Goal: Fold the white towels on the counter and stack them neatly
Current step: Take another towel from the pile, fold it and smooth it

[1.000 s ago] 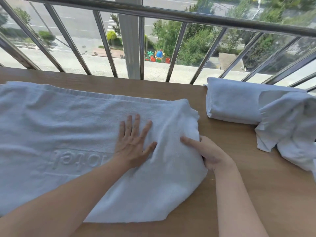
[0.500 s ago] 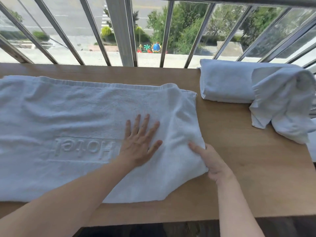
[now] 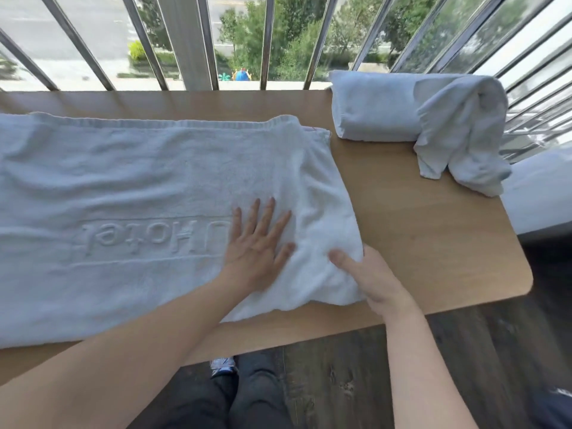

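A large white towel (image 3: 130, 193) with "Hotel" embossed on it lies spread across the wooden counter (image 3: 433, 243). My left hand (image 3: 257, 246) rests flat on it, fingers apart, near its right end. My right hand (image 3: 371, 274) grips the towel's near right corner, thumb on top and fingers under the cloth. At the back right lies a folded white towel (image 3: 374, 106). A crumpled white towel (image 3: 461, 131) is draped over its right end.
A metal railing (image 3: 266, 41) runs along the counter's far edge, with street and trees below. The counter's rounded corner is at the right, beside something white (image 3: 538, 193). Dark wooden floor and my legs (image 3: 247, 394) show under the near edge.
The view has tilted down, showing the counter's near edge and the floor. My right hand has shifted slightly toward me along the towel's right edge. My left hand stays flat on the cloth.
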Demonstrator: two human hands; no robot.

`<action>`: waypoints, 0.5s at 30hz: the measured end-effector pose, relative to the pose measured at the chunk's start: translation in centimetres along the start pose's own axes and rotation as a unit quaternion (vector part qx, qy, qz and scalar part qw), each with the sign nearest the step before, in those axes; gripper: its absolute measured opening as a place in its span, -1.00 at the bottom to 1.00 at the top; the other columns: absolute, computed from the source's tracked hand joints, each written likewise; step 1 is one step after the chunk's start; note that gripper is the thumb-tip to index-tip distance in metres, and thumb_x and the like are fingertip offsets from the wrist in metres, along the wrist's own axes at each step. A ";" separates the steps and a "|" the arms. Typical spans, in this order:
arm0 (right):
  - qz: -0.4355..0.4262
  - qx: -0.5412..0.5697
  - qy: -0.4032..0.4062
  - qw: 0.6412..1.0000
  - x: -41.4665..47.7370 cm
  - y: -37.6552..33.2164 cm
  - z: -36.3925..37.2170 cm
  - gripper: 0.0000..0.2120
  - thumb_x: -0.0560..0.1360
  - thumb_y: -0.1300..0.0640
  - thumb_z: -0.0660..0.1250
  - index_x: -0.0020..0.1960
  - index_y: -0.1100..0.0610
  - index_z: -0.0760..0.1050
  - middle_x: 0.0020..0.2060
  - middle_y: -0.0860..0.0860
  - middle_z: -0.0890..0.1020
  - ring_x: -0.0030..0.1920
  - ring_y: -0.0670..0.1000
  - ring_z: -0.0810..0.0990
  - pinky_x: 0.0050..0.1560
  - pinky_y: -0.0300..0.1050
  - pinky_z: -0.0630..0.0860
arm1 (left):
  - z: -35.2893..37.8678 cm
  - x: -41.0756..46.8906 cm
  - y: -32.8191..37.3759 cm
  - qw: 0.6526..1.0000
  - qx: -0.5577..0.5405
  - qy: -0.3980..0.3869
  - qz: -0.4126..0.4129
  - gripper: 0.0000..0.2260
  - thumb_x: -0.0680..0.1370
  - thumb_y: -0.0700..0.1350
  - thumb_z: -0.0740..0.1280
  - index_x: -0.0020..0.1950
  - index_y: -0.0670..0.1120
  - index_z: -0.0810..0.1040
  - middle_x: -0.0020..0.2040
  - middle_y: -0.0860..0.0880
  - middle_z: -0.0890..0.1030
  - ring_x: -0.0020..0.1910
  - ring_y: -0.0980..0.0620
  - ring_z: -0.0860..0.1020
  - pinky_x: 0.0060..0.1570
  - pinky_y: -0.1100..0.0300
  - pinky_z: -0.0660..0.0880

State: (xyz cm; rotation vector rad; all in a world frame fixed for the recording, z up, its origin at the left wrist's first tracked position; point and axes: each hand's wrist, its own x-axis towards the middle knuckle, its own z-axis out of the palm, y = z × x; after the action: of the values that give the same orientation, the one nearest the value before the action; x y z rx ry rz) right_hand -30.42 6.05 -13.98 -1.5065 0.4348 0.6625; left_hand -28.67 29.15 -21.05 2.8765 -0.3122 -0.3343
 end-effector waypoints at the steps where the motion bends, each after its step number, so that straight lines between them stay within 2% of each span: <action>1: -0.005 0.038 -0.003 0.999 -0.3 0.3 -0.4 -0.60 0.50 -0.04 0.48 0.29 0.07 0.58 0.16 0.02 0.70 0.11 0.02 0.70 -0.04 -0.14 0.65 | 0.0 -0.2 -0.1 1.000 -0.014 0.007 0.002 -0.40 0.61 0.33 -0.25 0.63 0.19 -0.19 0.63 0.03 -0.26 0.60 -0.02 -0.31 0.53 -0.15 -0.33; 2: 0.002 0.045 0.009 0.999 -0.6 0.6 -0.5 -0.59 0.50 -0.03 0.48 0.29 0.08 0.57 0.14 0.01 0.71 0.10 0.01 0.71 -0.05 -0.15 0.65 | -0.1 -0.5 -0.2 1.000 -0.019 0.010 0.005 -0.41 0.62 0.32 -0.24 0.63 0.18 -0.19 0.63 0.03 -0.25 0.60 -0.01 -0.30 0.54 -0.13 -0.32; 6: 0.078 -0.080 0.103 0.988 -0.4 1.5 -0.4 -0.79 0.54 0.01 0.45 0.09 0.12 0.63 -0.02 0.03 0.75 -0.12 -0.01 0.74 -0.24 -0.15 0.63 | -0.3 -1.1 -0.3 1.000 0.013 -0.006 0.018 -0.41 0.62 0.28 -0.25 0.64 0.15 -0.22 0.63 0.00 -0.30 0.59 -0.04 -0.35 0.54 -0.11 -0.31; 9: 0.075 -0.092 0.141 0.983 2.0 -0.5 -0.3 -0.68 0.52 -0.06 0.45 -0.08 0.21 0.59 -0.15 0.04 0.73 -0.21 0.04 0.73 -0.29 -0.13 0.58 | -0.8 -0.6 -0.3 1.000 0.003 -0.001 0.019 -0.41 0.61 0.29 -0.27 0.64 0.16 -0.21 0.63 0.01 -0.29 0.59 -0.03 -0.34 0.55 -0.06 -0.35; 10: 0.058 -0.079 0.154 0.983 3.0 -1.3 -0.2 -0.62 0.52 -0.07 0.45 -0.16 0.26 0.50 -0.22 0.08 0.67 -0.24 0.10 0.68 -0.26 -0.12 0.52 | -1.0 -0.2 -0.4 1.000 -0.003 0.006 0.020 -0.40 0.61 0.29 -0.27 0.64 0.15 -0.19 0.63 0.01 -0.27 0.59 -0.03 -0.33 0.55 -0.04 -0.35; 12: 0.015 -0.064 0.174 0.983 5.2 -3.0 0.2 -0.63 0.55 -0.04 0.42 -0.22 0.18 0.37 -0.27 0.11 0.44 -0.25 0.11 0.46 -0.18 -0.05 0.34 | -1.4 0.9 -0.6 1.000 -0.013 0.022 0.015 -0.39 0.60 0.29 -0.27 0.64 0.15 -0.15 0.64 0.01 -0.23 0.60 -0.02 -0.31 0.55 -0.01 -0.34; 13: -0.005 -0.068 0.181 0.981 6.5 -3.8 0.4 -0.64 0.56 -0.01 0.41 -0.24 0.15 0.34 -0.27 0.10 0.37 -0.24 0.09 0.37 -0.17 -0.03 0.28 | -1.6 1.7 -0.8 0.999 -0.015 0.027 0.009 -0.39 0.60 0.29 -0.26 0.64 0.15 -0.14 0.64 0.00 -0.22 0.60 -0.02 -0.30 0.55 -0.01 -0.32; 15: -0.025 -0.083 0.191 0.978 9.2 -5.4 0.6 -0.66 0.55 0.00 0.42 -0.25 0.13 0.36 -0.29 0.08 0.33 -0.24 0.06 0.31 -0.20 -0.05 0.26 | -2.0 3.5 -1.1 0.999 -0.015 0.044 -0.003 -0.40 0.62 0.27 -0.20 0.65 0.12 -0.03 0.65 -0.02 -0.12 0.62 -0.06 -0.21 0.57 -0.04 -0.23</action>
State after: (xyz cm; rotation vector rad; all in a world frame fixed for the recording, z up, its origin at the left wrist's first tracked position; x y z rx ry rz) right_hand -20.07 8.20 -15.74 -1.8052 0.6432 0.3736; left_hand -24.67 29.75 -20.15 2.8532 -0.2809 -0.2110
